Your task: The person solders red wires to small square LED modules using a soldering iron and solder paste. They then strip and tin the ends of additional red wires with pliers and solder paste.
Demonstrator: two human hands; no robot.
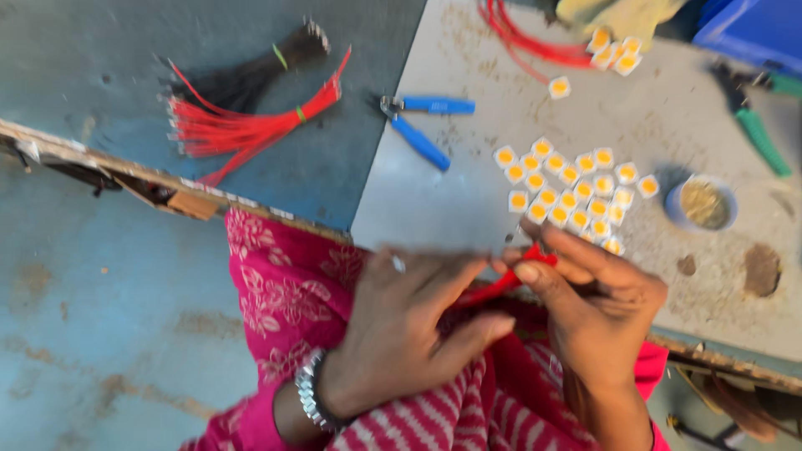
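Both hands — left hand (401, 321), right hand (597, 305) — pinch one red wire (501, 284) between closed fingers to steady it, chips (568, 188) at 12 o'clock.

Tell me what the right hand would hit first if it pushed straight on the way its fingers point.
The right hand points up-left, pinching a red wire; it would likely meet the left hand's fingertips first, which it nearly touches already.

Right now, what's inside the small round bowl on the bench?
The small round bowl holds a blurred yellowish-brown heap of something; its kind and the bowl's bottom underneath cannot be seen.
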